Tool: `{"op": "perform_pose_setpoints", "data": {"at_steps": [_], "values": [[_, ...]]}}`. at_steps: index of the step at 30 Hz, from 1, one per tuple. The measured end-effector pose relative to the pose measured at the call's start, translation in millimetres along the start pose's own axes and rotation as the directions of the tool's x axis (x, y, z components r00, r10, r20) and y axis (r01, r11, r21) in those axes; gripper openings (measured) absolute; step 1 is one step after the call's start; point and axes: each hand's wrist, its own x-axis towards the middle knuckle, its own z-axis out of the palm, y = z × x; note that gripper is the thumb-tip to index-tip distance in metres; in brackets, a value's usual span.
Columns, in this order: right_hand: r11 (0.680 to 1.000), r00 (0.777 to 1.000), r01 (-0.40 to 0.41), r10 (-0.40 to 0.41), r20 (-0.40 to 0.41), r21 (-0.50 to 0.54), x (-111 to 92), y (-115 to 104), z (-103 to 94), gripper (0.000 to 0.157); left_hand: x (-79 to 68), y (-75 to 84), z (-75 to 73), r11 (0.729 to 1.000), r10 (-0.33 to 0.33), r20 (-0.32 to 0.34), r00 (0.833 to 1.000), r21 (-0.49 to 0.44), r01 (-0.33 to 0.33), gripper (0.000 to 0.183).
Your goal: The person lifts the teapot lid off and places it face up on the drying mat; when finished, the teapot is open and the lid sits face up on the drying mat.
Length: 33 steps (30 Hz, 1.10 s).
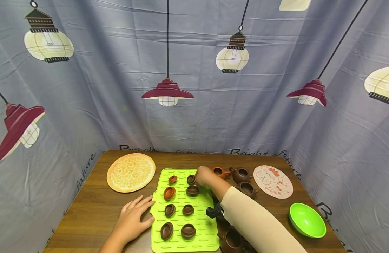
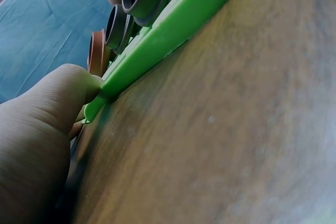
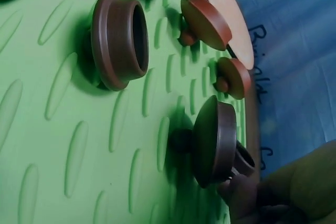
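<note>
A bright green ridged mat [image 1: 178, 244] bears several brown and reddish teapot lids, most lying knob down with their hollow rims facing up. My right hand [image 1: 204, 176] is at its far right corner, fingers pointing down. It pinches the rim of a small dark teapot lid [image 3: 244, 160], partly hidden behind a wider dark lid [image 3: 215, 140]; its fingertips are only partly visible. My left hand [image 1: 131, 219] lies along the mat's left edge with fingers spread. The left thumb [image 2: 71, 90] touches the mat's rim.
Several brown teapots [image 1: 245, 189] stand right of the mat, partly hidden by my right arm. A round yellow placemat [image 1: 131, 173] lies back left. On the right are a round rabbit-print mat [image 1: 273, 182] and a green bowl [image 1: 307, 220]. Curtains enclose the wooden table [image 1: 93, 211].
</note>
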Motion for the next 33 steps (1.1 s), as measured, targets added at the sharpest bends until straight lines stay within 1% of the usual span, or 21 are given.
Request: {"op": "perform_pose_setpoints", "data": {"at_steps": [2,3,4,6,7,9,11,14,16,20,22,25,27,29,31,33], "values": [[0.998,1.0,0.012,-0.011,-0.017,0.056,-5.9,1.4,-2.5,0.014,0.3,-0.1,-0.5,1.0,-0.005,0.014,1.0,-0.002,0.005,0.06],[0.995,1.0,0.012,-0.01,-0.019,0.095,-9.2,2.1,-3.8,0.016,0.3,0.0,-1.0,1.0,-0.009,0.021,1.0,-0.003,0.009,0.06],[0.99,1.0,0.01,-0.007,-0.02,0.138,-13.2,2.8,-5.2,0.02,0.4,0.0,-0.9,1.0,-0.012,0.028,1.0,-0.005,0.013,0.06],[0.973,0.999,0.005,0.004,-0.036,0.232,-19.8,4.9,-7.3,0.034,0.7,0.0,-1.2,1.0,-0.014,0.034,0.999,-0.004,0.014,0.06],[0.964,0.999,-0.003,0.013,-0.036,0.266,-22.9,5.7,-8.3,0.035,0.7,0.0,-1.3,1.0,-0.015,0.037,0.999,-0.002,0.016,0.06],[0.945,0.999,-0.007,0.022,-0.043,0.327,-28.6,8.6,-10.4,0.034,0.9,0.2,-1.6,1.0,-0.018,0.039,0.999,0.003,0.017,0.06],[0.929,0.998,0.008,0.014,-0.055,0.37,-33.4,13.4,-12.2,0.031,1.4,0.0,-1.5,1.0,-0.017,0.04,0.999,0.008,0.017,0.06],[0.904,0.996,0.049,-0.013,-0.087,0.424,-40.2,22.6,-14.9,0.027,1.6,-0.2,-1.1,1.0,-0.016,0.043,0.999,0.011,0.016,0.06],[0.894,0.993,0.084,-0.036,-0.117,0.44,-43.6,29.2,-15.9,0.026,1.4,-0.9,-0.5,1.0,-0.018,0.045,0.999,0.011,0.017,0.06],[0.882,0.979,0.146,-0.064,-0.193,0.448,-50.9,37.8,-17.6,0.024,0.1,-2.3,-0.4,1.0,-0.029,0.042,0.999,0.011,0.028,0.06],[0.876,0.973,0.156,-0.056,-0.226,0.456,-56.0,40.6,-18.3,0.022,-0.3,-2.1,-0.7,0.999,-0.031,0.04,0.999,0.01,0.03,0.06],[0.88,0.96,0.171,-0.048,-0.275,0.443,-63.8,45.6,-18.4,0.019,0.3,-1.3,-0.7,1.0,-0.029,0.046,0.999,0.005,0.029,0.06],[0.898,0.95,0.178,-0.049,-0.309,0.403,-69.3,49.9,-18.7,0.018,0.8,-0.4,-0.9,0.999,-0.032,0.059,0.998,-0.009,0.033,0.06],[0.918,0.939,0.186,-0.061,-0.339,0.35,-75.0,54.7,-19.5,0.018,1.0,0.3,-2.2,0.998,-0.038,0.08,0.996,-0.044,0.042,0.059],[0.942,0.925,0.195,-0.084,-0.371,0.273,-80.4,59.2,-21.3,0.02,1.7,0.6,-6.1,0.994,-0.038,0.102,0.994,-0.095,0.047,0.057],[0.963,0.911,0.202,-0.117,-0.397,0.181,-86.0,63.1,-24.4,0.021,3.4,0.3,-13.1,0.987,-0.034,0.126,0.991,-0.151,0.053,0.055]]}}
